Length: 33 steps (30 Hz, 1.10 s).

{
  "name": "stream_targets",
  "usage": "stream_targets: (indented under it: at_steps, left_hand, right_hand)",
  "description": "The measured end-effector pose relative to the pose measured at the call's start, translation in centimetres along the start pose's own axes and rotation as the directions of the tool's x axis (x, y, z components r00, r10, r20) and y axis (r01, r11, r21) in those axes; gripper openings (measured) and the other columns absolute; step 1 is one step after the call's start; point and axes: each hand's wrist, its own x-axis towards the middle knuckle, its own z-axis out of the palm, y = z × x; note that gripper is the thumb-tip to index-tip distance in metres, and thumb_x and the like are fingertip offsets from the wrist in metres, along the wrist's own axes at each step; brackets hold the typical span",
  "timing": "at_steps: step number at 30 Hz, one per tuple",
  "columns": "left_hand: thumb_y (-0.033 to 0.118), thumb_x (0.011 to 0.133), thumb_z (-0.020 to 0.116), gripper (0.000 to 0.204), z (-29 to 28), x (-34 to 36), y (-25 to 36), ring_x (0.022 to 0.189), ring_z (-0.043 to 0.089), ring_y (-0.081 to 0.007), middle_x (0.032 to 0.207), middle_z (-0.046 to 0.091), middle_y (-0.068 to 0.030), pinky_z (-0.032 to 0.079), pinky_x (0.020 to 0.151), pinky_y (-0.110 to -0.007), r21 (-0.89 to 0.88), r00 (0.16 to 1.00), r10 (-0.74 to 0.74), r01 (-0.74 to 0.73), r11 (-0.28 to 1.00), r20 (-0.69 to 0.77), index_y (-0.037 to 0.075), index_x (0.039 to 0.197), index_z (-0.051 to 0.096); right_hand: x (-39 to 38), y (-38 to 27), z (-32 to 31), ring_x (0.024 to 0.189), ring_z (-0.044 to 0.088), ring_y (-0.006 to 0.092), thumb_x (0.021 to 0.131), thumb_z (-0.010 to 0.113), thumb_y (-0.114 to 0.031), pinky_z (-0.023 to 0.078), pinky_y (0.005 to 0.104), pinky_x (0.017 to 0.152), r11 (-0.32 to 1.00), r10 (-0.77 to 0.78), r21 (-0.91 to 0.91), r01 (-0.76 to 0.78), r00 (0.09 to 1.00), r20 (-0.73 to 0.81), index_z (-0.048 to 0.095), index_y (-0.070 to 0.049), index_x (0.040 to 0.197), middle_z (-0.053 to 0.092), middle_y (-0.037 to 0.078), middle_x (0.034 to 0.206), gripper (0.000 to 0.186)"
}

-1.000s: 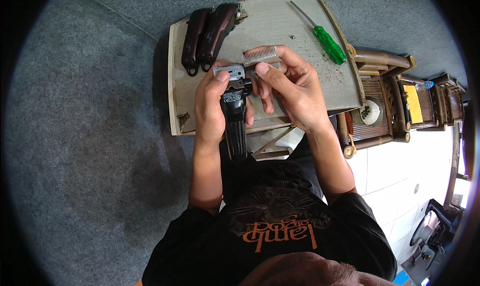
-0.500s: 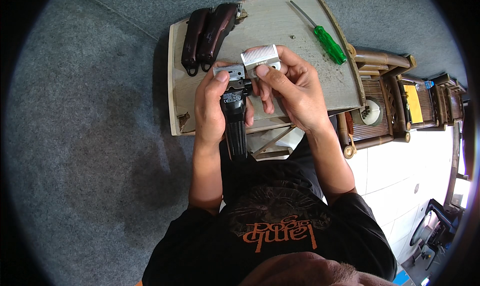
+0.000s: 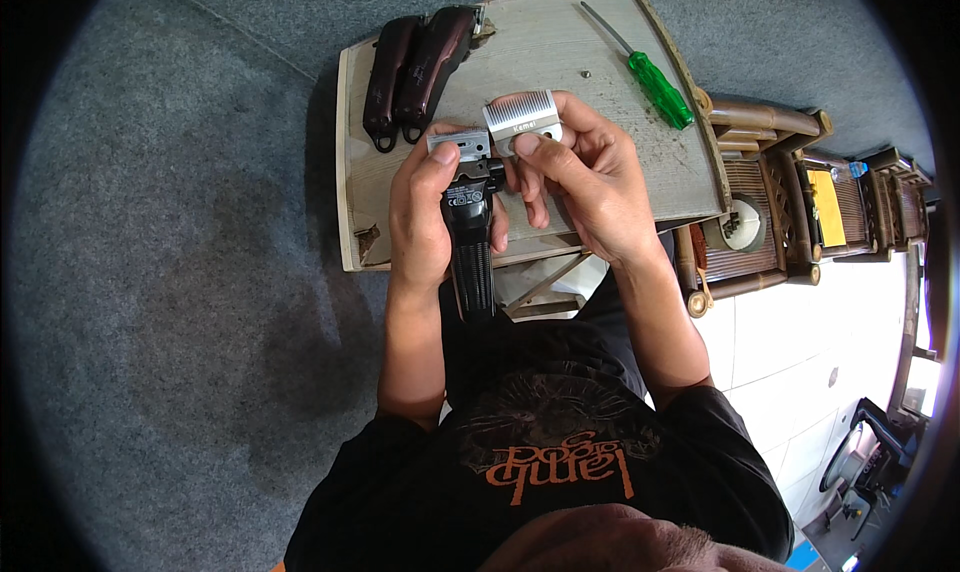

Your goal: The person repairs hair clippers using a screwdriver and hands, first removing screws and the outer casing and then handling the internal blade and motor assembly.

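Left hand closed round a black clipper, held upright above the near edge of the wooden surface. Right hand pinches a toothed metal blade just beside the clipper head. Two dark clippers and a green screwdriver lie on the surface. Step looks like blade work at the head. Next move calls for lining the blade up squarely with the head.

Grey carpet covers the floor around a small, worn wooden worktop. To the right stand wooden furniture pieces against white floor tiles, brightly lit.
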Motion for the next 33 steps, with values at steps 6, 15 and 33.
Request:
stream_targets:
  at_steps: [6, 15, 33]
  left_hand:
    - [0.039, 0.103, 0.045, 0.042, -0.01, 0.00, 0.03, 0.044, 0.059, -0.0197, 0.080, 0.064, -0.0165, 0.046, 0.038, -0.029, -0.002, 1.000, -0.003, 0.003, 1.000, 0.000, -0.002, 0.104, 0.054]
    - [0.039, 0.103, 0.044, 0.042, 0.07, -0.01, 0.02, 0.044, 0.059, -0.0196, 0.080, 0.064, -0.0164, 0.045, 0.037, -0.029, -0.002, 1.000, -0.007, 0.007, 1.000, -0.010, -0.002, 0.104, 0.053]
    - [0.039, 0.103, 0.044, 0.041, 0.06, -0.10, 0.07, 0.044, 0.059, -0.0197, 0.082, 0.066, -0.0173, 0.046, 0.038, -0.029, -0.002, 1.000, 0.000, 0.000, 1.000, -0.001, -0.001, 0.105, 0.053]
  right_hand:
    - [0.00, 0.08, 0.00, 0.058, 0.062, 0.0109, 0.101, 0.061, -0.006, 0.050, 0.0219, 0.047, 1.000, 0.004, 0.012, -0.004, 1.000, -0.011, 0.059, 0.008, 0.131, 0.066, 0.009, 0.074, 0.033]
    - [-0.03, -0.15, 0.06, 0.053, 0.060, 0.0112, 0.102, 0.060, -0.005, 0.049, 0.0221, 0.047, 1.000, 0.008, 0.004, -0.008, 1.000, -0.006, 0.060, 0.007, 0.125, 0.065, 0.010, 0.072, 0.026]
    - [-0.02, 0.16, 0.14, 0.053, 0.061, 0.0084, 0.105, 0.058, -0.009, 0.048, 0.0210, 0.048, 1.000, -0.018, 0.023, 0.018, 1.000, -0.020, 0.065, 0.001, 0.125, 0.065, 0.004, 0.072, 0.024]
